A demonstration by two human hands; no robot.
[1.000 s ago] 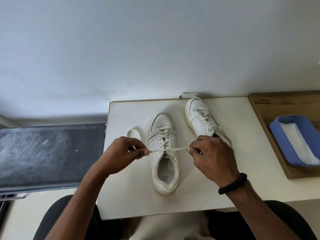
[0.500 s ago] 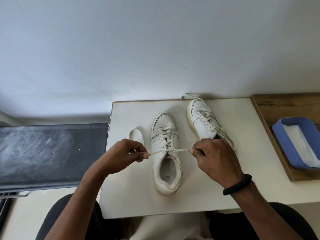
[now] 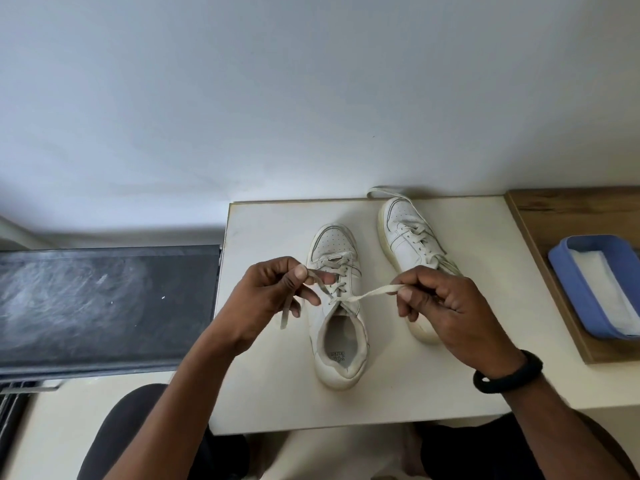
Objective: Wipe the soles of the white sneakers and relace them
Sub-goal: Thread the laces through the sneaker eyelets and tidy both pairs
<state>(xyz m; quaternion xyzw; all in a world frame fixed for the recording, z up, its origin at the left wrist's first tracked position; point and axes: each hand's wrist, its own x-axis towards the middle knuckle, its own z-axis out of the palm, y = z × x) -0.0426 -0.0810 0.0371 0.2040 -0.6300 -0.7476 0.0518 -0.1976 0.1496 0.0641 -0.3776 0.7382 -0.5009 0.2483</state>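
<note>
Two white sneakers stand upright on a small white table (image 3: 263, 393). The near sneaker (image 3: 341, 355) points away from me, laced up to its top eyelets. My left hand (image 3: 266, 299) pinches the left lace end (image 3: 287, 311) just left of the shoe, and the tip hangs down below my fingers. My right hand (image 3: 440, 306) pinches the right lace end (image 3: 375, 292), which runs taut from the top eyelets. The far sneaker (image 3: 407, 233) sits behind my right hand, its heel hidden, with a loose lace loop (image 3: 377, 192) past its toe.
A blue tray (image 3: 568, 282) holding a white cloth (image 3: 602, 292) lies on a wooden board (image 3: 561, 216) at the right. A dark scratched surface (image 3: 104, 306) adjoins the table on the left. A plain wall rises behind the table. My knees are below the table's near edge.
My left hand has risen and moved toward the shoe, so the left lace end now dangles. My right hand has drawn its lace farther right and up. The loose lace left of the shoe is now hidden.
</note>
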